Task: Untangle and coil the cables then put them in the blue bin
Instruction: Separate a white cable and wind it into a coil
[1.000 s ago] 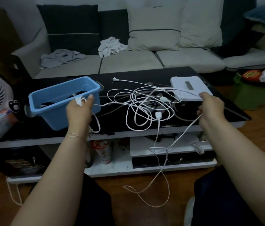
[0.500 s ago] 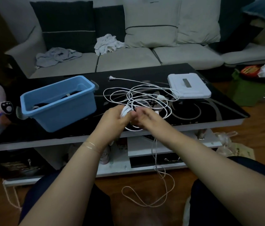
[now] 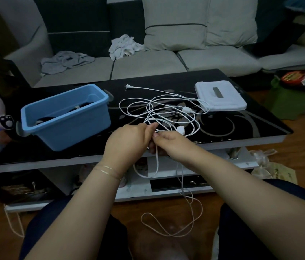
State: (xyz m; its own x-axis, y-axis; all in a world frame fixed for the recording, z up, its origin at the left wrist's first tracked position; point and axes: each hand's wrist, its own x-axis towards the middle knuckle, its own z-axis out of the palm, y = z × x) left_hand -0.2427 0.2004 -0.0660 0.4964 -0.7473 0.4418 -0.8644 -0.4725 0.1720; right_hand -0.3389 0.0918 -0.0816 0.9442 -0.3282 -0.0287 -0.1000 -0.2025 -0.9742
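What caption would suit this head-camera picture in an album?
Both hands, left and right, pinch a tangled white cable on a black table beside the blue bin.

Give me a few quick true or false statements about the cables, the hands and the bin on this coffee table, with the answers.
1. Both hands, left hand and right hand, pinch the white cable. True.
2. The blue bin sits right of the tangle. False: it sits left.
3. Part of the cable hangs to the floor. True.
4. The white box is inside the bin. False: it lies on the table, at the right.
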